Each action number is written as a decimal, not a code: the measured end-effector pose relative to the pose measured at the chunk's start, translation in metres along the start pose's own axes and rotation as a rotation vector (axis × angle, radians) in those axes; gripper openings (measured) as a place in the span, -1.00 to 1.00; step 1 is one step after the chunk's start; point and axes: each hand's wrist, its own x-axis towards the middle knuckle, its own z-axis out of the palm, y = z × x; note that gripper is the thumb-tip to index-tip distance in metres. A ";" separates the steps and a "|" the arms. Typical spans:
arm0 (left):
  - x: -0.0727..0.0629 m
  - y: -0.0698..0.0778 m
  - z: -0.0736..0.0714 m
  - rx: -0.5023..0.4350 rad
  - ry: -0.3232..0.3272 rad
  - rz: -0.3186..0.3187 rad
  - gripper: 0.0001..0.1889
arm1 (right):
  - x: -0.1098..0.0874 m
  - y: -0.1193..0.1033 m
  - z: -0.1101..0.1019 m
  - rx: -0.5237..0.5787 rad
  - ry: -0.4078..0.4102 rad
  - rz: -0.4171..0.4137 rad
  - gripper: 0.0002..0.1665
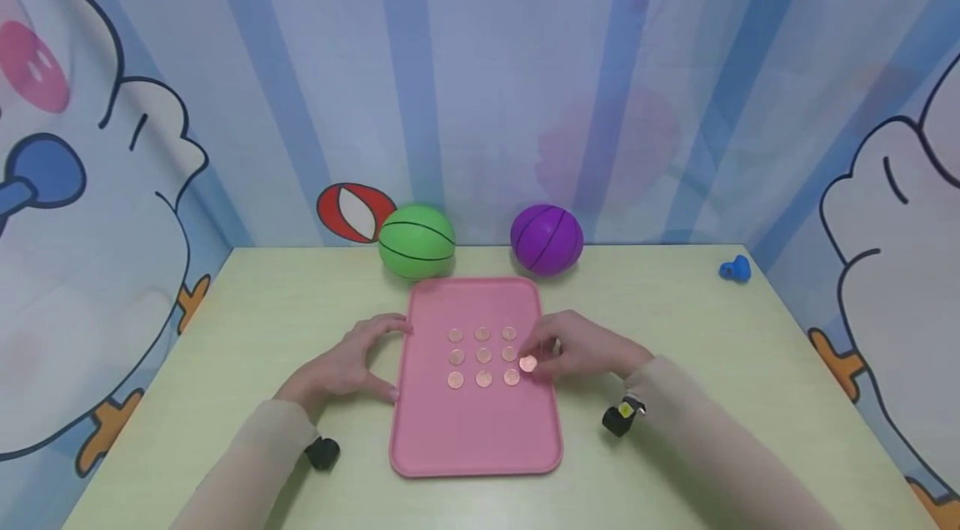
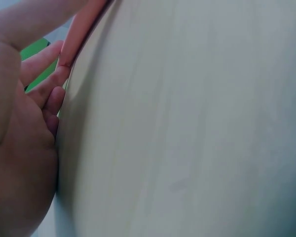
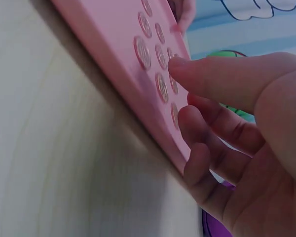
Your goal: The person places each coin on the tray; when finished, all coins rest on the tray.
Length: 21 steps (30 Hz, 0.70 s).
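Observation:
A pink tray [image 1: 480, 438] lies on the table, with small copper-coloured coins [image 1: 483, 355] set out on it in three rows of three. My right hand [image 1: 581, 345] is over the tray's right edge and pinches another coin [image 1: 528, 363] between thumb and fingertips, just right of the rows. In the right wrist view the thumb [image 3: 227, 79] hides most of that coin. My left hand [image 1: 348, 359] touches the tray's left rim, thumb and fingers spread apart; in the left wrist view its fingertips meet the rim [image 2: 81, 34].
A green ball [image 1: 417, 242] and a purple ball [image 1: 547, 240] stand behind the tray, near the table's back edge. A small blue object [image 1: 736, 269] lies at the far right corner. A patterned curtain [image 1: 495, 97] hangs behind the table.

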 end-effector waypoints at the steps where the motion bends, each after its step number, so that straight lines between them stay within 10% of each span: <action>1: 0.000 0.000 0.000 -0.001 0.001 -0.003 0.03 | 0.003 -0.001 0.002 -0.008 -0.003 -0.007 -0.70; 21: 0.000 0.002 0.000 -0.002 -0.007 -0.016 0.04 | 0.055 -0.041 0.042 -0.150 -0.134 -0.102 -0.72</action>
